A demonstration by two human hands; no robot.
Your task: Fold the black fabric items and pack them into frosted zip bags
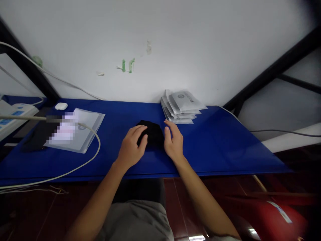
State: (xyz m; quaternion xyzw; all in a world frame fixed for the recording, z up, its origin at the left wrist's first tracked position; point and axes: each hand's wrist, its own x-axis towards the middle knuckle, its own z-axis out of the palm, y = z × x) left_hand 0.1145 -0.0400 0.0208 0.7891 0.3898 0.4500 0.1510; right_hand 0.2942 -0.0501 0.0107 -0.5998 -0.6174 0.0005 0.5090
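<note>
A black bundle of what looks like folded cloth (152, 134) lies on the blue table, between my two hands. My left hand (131, 144) rests over its left side, thumb and fingers apart. Along the bundle's right edge stands my right hand (174, 142), its fingers stretched out and thumb raised. Neither hand is wrapped round the cloth. Just behind my right hand is a stack of frosted zip bags (184, 103), the top one printed with a dark logo.
On the left lie another frosted zip bag (87, 130), partly blurred out, and a white earbud case (61, 106). A pale cable (99, 147) loops over the blue table (215, 144). A power strip (17, 115) sits far left; a white wall (160, 67) rises behind.
</note>
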